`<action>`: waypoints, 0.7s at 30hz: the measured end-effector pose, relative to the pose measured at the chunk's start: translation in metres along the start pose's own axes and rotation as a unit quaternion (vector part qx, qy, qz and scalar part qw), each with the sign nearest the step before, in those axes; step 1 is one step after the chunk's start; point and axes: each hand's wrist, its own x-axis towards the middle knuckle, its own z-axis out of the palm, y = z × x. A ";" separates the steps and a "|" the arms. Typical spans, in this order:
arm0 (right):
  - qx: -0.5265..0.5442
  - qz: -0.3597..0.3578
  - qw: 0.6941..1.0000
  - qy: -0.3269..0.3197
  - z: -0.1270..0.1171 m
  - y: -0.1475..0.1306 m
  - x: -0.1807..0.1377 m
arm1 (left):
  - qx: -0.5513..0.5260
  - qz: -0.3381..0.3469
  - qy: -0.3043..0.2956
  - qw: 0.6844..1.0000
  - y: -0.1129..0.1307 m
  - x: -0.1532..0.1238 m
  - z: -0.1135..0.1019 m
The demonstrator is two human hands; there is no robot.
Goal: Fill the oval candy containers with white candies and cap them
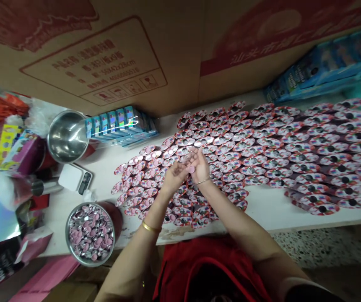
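My left hand is above the packed rows, with its fingers bent towards a small round pink cap. The cap sits between my two hands, against the fingertips of the left. Close beside it, my right hand is cupped with its fingers curled; what lies inside is hidden. Below and around both hands stand many upright packs with pointed oval tops, printed white and red. The packs on the left carry pink round caps in their tops, while those on the right show dark round centres.
A steel pot full of pink and silvery caps stands left, near the front edge. Behind it are a small white scale and a steel bowl. Blue boxed packs stand against large cardboard cartons; more blue packs are at right.
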 end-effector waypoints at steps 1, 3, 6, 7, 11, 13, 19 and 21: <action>-0.038 -0.028 0.999 -0.008 0.002 0.005 -0.002 | -0.054 -0.002 0.010 0.998 -0.005 -0.008 0.007; -0.145 -0.090 0.985 -0.026 0.004 0.014 -0.007 | -0.095 0.002 0.043 0.995 -0.012 -0.014 0.015; -0.320 -0.211 0.922 -0.045 0.000 0.019 -0.008 | -0.073 0.015 0.095 0.993 -0.016 -0.005 0.004; -0.378 -0.254 0.889 -0.050 -0.004 0.018 -0.007 | -0.036 0.018 0.118 0.992 -0.016 0.001 -0.004; -0.623 -0.350 0.693 -0.093 -0.022 0.011 -0.003 | 0.266 -0.012 0.190 0.945 -0.008 0.029 -0.036; -0.714 -0.341 0.594 -0.148 -0.029 0.011 -0.002 | 0.402 -0.049 0.157 0.901 -0.002 0.041 -0.044; -0.804 -0.301 0.440 -0.264 -0.035 0.024 0.003 | 0.575 -0.122 0.047 0.807 0.007 0.067 -0.049; -0.814 -0.298 0.421 -0.268 -0.033 0.027 0.005 | 0.577 -0.134 0.042 0.805 0.007 0.071 -0.050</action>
